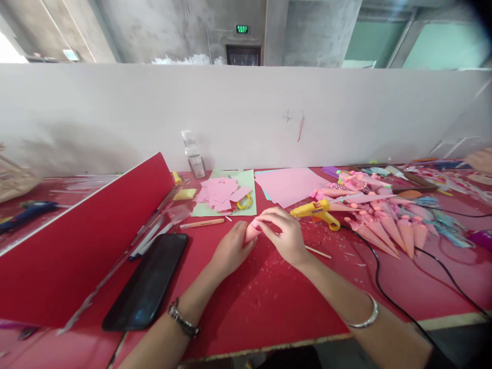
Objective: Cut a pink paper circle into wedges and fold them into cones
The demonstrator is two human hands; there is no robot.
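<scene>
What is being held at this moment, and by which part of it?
A small pink paper piece, apparently rolled, is held between both hands: the left hand grips its lower end, and the right hand pinches its upper end with the fingertips.

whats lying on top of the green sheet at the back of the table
A loose heap of small pink paper pieces covers most of the green sheet, with a yellow ring-shaped item at the heap's right edge. Whatever lies beneath the heap is covered.

Both forearms reach forward and converge at the middle. The left hand (231, 249) lies low with its fingers curled inward, a band at its wrist. The right hand (283, 234) arches above it, fingertips pinched toward the left, a bangle on its forearm.
</scene>
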